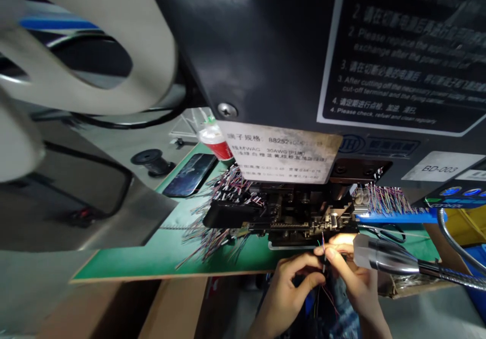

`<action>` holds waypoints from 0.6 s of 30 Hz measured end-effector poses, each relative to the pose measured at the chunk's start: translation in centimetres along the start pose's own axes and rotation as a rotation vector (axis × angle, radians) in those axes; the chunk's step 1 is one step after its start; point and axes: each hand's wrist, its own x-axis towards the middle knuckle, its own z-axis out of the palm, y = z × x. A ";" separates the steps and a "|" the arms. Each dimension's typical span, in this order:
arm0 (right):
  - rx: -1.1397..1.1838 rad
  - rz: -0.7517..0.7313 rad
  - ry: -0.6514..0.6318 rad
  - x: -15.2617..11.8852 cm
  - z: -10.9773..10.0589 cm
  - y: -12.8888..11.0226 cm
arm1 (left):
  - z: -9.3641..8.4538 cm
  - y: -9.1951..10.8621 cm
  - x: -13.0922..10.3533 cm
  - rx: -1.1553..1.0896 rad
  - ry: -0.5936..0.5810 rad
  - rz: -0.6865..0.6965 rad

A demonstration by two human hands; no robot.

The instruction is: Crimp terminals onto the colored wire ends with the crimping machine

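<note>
My left hand [294, 286] and my right hand [349, 268] meet just in front of a dark crimping machine [304, 217]. Between them is a thin cable [324, 264] with fine coloured wires fanned out at its upper end. My right thumb and fingers pinch it near those wire ends. Lower down, the left thumb and forefinger close on the same cable. More thin wires [329, 298] hang below the hands. A metal gooseneck lamp [387, 255] lights the fingertips and partly covers my right hand.
Bundles of coloured wires [212, 235] lie left of the machine on a green table [129, 263]. Behind them are a phone [192, 175] and a red and white cup [216, 144]. At right, scissors [393, 234] lie near a blue tray [402, 218] of wires. The machine housing [266, 50] looms overhead.
</note>
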 end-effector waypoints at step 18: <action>-0.073 0.155 0.108 0.0 1.4 0.4 | 1.3 -1.6 0.4 0.204 0.239 0.309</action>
